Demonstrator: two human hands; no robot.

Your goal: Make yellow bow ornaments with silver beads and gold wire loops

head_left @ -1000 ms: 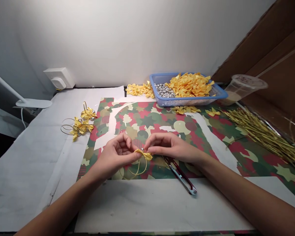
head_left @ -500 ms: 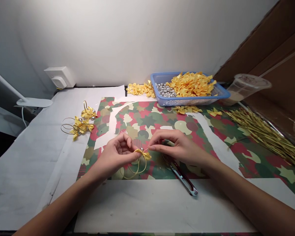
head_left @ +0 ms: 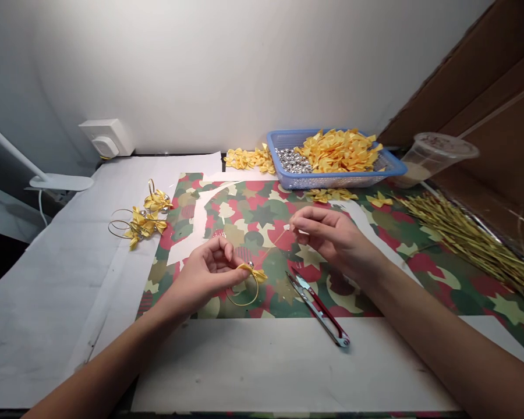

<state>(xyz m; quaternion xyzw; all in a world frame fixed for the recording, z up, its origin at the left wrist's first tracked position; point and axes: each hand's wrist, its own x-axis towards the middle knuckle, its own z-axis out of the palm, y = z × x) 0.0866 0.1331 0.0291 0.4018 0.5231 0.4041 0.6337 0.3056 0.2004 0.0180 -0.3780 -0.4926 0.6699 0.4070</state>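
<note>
My left hand [head_left: 209, 270] is closed, pinching a yellow ribbon bow [head_left: 258, 274] between thumb and fingers. A small silver bell [head_left: 251, 265] shows at the top of the bow, and a round loop of thin yellow cord [head_left: 244, 304] hangs below it. From the bow a thin cord end [head_left: 274, 246] runs up and right to my right hand [head_left: 327, 235], whose thumb and fingertips are pinched on it. Thread snips [head_left: 318, 311] with a red and silver body lie below my right hand, touched by neither hand.
Finished-looking bows with cord loops [head_left: 144, 226] lie at left. Behind stands a blue basket [head_left: 340, 181] of yellow bows and silver bells, with more bows [head_left: 248, 158] beside it. At right are a bundle of yellow-green cords [head_left: 467, 244] and a tilted plastic cup [head_left: 436, 157].
My right hand has moved up and to the right, drawing the cord end out from the bow. Less cord loops under the bow now. My left hand has stayed put.
</note>
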